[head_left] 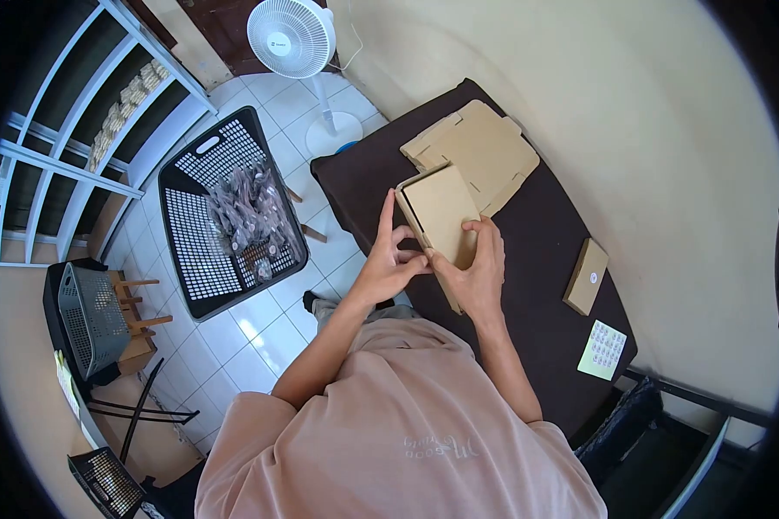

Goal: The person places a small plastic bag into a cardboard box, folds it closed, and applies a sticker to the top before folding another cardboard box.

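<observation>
A brown cardboard box [442, 208] is tilted between my hands above the near left part of the table, with a dark gap along its left edge. My left hand [391, 266] grips its left side, index finger stretched up along the edge and thumb near the lower corner. My right hand [479, 275] holds the lower right side, its thumb meeting the near edge and its bent fingers on the right. What is inside the box is hidden. Just beyond it lies a flat, unfolded cardboard piece [489, 156] with cut flaps.
On the dark-covered table [528, 251] are a closed small box [587, 277] with a round sticker and a sticker sheet [602, 349]. A black basket [190, 208] of plastic-wrapped items stands left. A white fan [291, 39] stands behind; a wall [666, 173] borders the right.
</observation>
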`<state>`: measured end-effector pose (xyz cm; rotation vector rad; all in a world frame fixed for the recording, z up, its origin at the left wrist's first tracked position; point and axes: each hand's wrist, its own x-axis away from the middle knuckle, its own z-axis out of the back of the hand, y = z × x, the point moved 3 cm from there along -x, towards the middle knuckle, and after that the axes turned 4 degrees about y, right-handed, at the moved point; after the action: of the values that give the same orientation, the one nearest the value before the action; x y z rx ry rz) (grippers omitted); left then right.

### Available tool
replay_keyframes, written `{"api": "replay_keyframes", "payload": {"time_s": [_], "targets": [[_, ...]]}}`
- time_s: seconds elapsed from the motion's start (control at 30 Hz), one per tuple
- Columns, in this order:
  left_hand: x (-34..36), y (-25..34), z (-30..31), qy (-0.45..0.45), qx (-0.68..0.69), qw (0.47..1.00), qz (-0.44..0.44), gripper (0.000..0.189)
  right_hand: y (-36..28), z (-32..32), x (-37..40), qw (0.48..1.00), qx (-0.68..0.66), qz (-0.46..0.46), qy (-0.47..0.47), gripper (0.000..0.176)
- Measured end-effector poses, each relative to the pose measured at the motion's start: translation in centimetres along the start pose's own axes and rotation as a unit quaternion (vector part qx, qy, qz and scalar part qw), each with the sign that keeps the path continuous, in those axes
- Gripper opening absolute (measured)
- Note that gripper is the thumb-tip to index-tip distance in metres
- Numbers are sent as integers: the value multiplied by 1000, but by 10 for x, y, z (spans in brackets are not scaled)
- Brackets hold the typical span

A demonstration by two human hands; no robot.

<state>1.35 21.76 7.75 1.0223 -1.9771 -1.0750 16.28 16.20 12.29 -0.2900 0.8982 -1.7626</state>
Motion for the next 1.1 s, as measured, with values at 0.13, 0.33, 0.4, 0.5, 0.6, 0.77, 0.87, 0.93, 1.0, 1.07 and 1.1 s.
{"api": "replay_keyframes", "payload": {"time_s": [0.13,0.33,0.4,0.5,0.6,0.77,0.87,0.93,1.0,1.07,1.1], "targets": [[-5,2,10,21,77,994,73,104,-6,-3,3,1000,9,22,3,68],[-7,11,5,62,-31,997,22,92,-23,6,2,993,62,96,-11,71],[-7,17,8,72,-22,996,43,84,-11,14,-8,993,-88,53,-57,72],[-8,24,7,46,-21,998,25,82,-12,25,-11,990,-98,-67,-77,72],[-10,25,7,20,-32,999,15,82,-7,21,-6,985,-102,-113,-87,71],[-14,34,10,-4,-48,998,43,82,-9,19,-3,965,-161,-192,-80,74],[-19,38,11,-7,-57,998,27,80,-20,13,-1,991,-100,-82,-29,85],[-19,45,10,-11,-78,997,13,80,-36,8,1,992,-99,-74,-15,90],[-22,46,16,-45,-118,992,-19,78,-50,2,-2,998,-61,-13,31,92],[-27,51,19,-73,-155,984,-58,75,-53,-8,-5,994,-94,-44,18,89],[-27,58,19,-83,-106,987,-90,73,-55,-14,-6,976,-202,-76,-4,86]]}}
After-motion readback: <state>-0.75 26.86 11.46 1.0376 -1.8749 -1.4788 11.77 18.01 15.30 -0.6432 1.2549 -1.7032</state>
